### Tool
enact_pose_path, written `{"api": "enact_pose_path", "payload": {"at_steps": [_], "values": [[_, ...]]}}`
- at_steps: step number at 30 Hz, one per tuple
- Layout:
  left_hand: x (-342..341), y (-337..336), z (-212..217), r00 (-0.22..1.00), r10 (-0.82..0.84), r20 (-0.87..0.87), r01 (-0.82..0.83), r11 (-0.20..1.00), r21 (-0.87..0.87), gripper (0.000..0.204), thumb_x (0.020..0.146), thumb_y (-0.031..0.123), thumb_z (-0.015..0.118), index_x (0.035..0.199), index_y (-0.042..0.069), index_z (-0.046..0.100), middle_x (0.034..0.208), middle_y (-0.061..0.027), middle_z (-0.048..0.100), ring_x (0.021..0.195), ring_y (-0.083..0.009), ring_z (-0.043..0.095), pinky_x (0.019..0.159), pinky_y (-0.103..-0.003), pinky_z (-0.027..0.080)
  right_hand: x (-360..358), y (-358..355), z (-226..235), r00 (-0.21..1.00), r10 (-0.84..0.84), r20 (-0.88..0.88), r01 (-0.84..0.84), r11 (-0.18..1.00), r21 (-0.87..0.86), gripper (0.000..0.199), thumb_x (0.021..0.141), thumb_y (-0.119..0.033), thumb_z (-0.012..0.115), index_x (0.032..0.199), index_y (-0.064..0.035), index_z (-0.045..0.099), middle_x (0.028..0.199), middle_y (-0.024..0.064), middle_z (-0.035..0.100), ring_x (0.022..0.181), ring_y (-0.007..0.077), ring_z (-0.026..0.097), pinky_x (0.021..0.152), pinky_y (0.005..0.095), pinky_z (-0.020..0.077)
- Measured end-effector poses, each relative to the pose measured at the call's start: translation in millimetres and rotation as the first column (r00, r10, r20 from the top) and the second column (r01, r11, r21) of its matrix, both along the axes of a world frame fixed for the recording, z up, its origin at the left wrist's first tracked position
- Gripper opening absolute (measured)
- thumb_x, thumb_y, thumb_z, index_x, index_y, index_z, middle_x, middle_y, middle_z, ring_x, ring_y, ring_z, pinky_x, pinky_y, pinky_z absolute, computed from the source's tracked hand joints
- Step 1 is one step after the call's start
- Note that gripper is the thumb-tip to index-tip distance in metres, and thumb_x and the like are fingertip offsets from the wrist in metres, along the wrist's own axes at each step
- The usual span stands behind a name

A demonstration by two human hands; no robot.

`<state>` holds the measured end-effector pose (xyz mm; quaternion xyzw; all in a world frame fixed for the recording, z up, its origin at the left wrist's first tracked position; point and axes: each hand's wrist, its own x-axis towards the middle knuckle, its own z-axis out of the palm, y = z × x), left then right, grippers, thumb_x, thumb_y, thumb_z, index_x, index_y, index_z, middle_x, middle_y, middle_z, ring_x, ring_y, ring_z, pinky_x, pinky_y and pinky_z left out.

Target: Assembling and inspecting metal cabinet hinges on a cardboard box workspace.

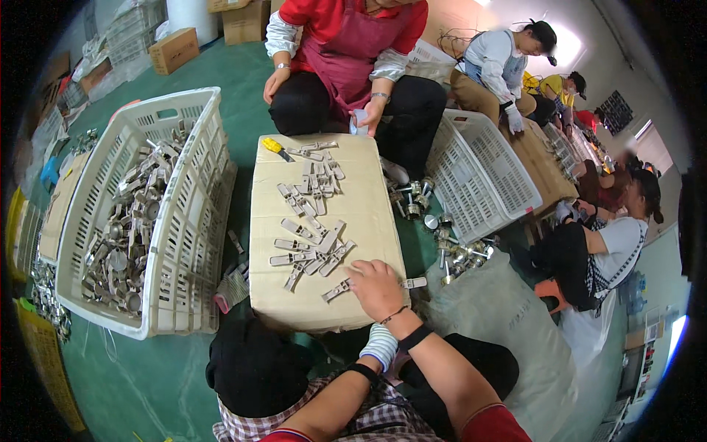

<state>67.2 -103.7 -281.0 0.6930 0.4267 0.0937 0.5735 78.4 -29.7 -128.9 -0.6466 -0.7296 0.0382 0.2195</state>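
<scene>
My right hand (376, 289) is bare and palm down over the near right part of a cardboard-topped work surface (294, 311). Its fingers look apart, touching or just beside a flat metal clamp (336, 292). Another clamp (414, 283) juts out past the hand at the right edge. My left hand (381, 345), in a striped glove, is low at the near edge under my right forearm; its fingers are hidden. Several more metal clamps (313, 250) lie in a loose pile left of my right hand, with a second pile (318, 184) farther off.
A yellow-handled tool (278, 149) lies near the far edge. A white crate (153, 295) of metal parts stands left, another white crate (482, 158) right. Loose round fittings (465, 258) lie beside a pale sack (501, 324). A person in an apron (346, 51) sits opposite; others work at right.
</scene>
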Motion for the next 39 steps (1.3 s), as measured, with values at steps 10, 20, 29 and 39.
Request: {"api": "enact_pose_path", "payload": {"at_steps": [10, 20, 29, 39], "values": [[-20, -7, 53, 0.858, 0.436, 0.271, -0.257, 0.822, -0.509, 0.03, 0.089, 0.023, 0.048, 0.106, 0.001, 0.059, 0.103, -0.0166, 0.062, 0.092, -0.0294, 0.057, 0.083, -0.034, 0.043, 55, -6, 13, 0.852, -0.093, -0.516, 0.064, 0.995, -0.074, 0.023, 0.076, -0.008, 0.058, 0.098, -0.0078, 0.063, 0.084, 0.0099, 0.058, 0.074, 0.0273, 0.057, 0.078, 0.0352, 0.0433], [-28, -1, 89, 0.79, 0.552, 0.269, -0.321, 0.744, -0.586, 0.028, 0.087, 0.02, 0.055, 0.109, 0.001, 0.058, 0.098, -0.0067, 0.064, 0.084, -0.016, 0.055, 0.077, -0.028, 0.044, 134, -18, -14, 0.133, -0.444, -0.886, 0.239, 0.882, -0.406, 0.018, 0.078, 0.0, 0.06, 0.096, 0.0018, 0.06, 0.081, 0.0054, 0.062, 0.07, 0.0103, 0.058, 0.064, 0.022, 0.046], [-28, -1, 50, 0.813, 0.507, 0.287, -0.26, 0.756, -0.6, 0.031, 0.088, 0.022, 0.055, 0.112, 0.002, 0.057, 0.104, -0.0078, 0.062, 0.092, -0.0189, 0.054, 0.083, -0.03, 0.042, 132, -6, -31, 0.435, -0.533, -0.725, 0.234, 0.845, -0.481, 0.012, 0.074, -0.002, 0.063, 0.086, 0.0006, 0.064, 0.073, 0.0041, 0.063, 0.062, 0.0097, 0.055, 0.056, 0.0237, 0.0441], [-26, -5, 54, 0.798, 0.519, 0.305, -0.31, 0.788, -0.531, 0.028, 0.089, 0.019, 0.055, 0.111, 0.002, 0.057, 0.1, -0.0046, 0.063, 0.085, -0.0136, 0.054, 0.079, -0.027, 0.044, 133, -4, -34, 0.461, -0.515, -0.722, 0.233, 0.856, -0.462, 0.011, 0.074, -0.005, 0.063, 0.084, -0.0006, 0.065, 0.071, 0.0029, 0.063, 0.06, 0.0087, 0.054, 0.053, 0.0236, 0.0428]]}}
